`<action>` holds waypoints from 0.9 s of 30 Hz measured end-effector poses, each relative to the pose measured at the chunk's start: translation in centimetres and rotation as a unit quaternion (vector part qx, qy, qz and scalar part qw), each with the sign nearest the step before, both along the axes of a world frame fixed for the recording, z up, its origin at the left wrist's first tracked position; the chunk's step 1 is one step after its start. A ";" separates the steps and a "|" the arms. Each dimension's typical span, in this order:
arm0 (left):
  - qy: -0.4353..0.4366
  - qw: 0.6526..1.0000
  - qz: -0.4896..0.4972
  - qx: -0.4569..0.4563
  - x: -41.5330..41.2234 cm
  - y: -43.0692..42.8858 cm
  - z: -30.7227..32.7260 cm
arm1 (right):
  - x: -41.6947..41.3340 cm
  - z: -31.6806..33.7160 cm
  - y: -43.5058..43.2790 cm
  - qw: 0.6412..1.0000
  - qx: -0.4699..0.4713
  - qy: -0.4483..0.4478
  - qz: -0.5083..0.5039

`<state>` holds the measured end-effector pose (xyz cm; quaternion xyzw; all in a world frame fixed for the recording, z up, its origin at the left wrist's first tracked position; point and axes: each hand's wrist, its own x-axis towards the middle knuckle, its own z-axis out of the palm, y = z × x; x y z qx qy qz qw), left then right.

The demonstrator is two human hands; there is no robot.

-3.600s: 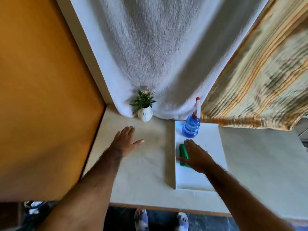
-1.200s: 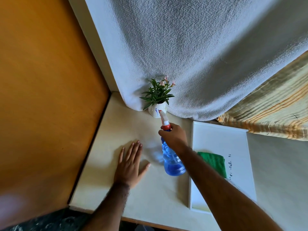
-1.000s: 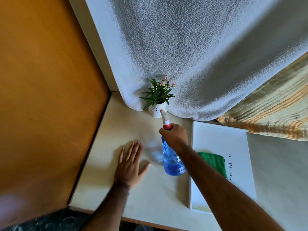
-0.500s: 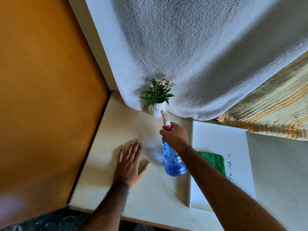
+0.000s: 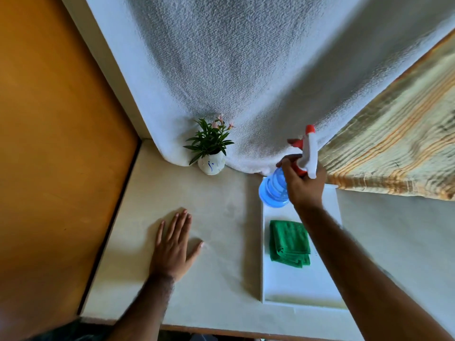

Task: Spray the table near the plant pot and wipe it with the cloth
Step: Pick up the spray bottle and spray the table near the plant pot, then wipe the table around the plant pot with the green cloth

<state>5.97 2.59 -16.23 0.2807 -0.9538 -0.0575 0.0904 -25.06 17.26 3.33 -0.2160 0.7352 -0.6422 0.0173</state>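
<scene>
Nearest the table's front edge, the person's left hand lies flat and open on the pale cream tabletop, fingers spread and holding nothing; I take it as a brace while the other arm works. Just to its right sits a flat white rectangular tray, and the folded green microfibre cloth rests on it, untouched and within easy reach for the wiping to come. Farther back, the right hand is closed round the neck of the blue translucent spray bottle with its white-and-red trigger head, held over the tray's far end; whether its base touches the tray I cannot tell. Well to the left of the bottle, the small white round pot with a green plant and pink flowers stands against a hanging white textured towel.
</scene>
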 end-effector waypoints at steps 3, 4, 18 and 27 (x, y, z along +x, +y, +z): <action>0.003 1.000 0.000 -0.004 -0.1 0.0 0.1 | -2.3 -1.4 1.6 1.000 0.006 0.022 -0.001; 0.004 1.000 0.000 -0.006 -0.2 0.1 0.1 | -2.8 -1.9 1.9 1.000 0.008 0.021 -0.006; -0.003 1.000 0.003 -0.005 -0.2 0.1 0.3 | -4.6 -7.0 3.6 0.999 0.048 0.001 0.014; -0.010 1.000 -0.003 0.005 0.1 0.0 -0.1 | -2.3 -6.8 7.1 0.991 0.136 0.007 -0.012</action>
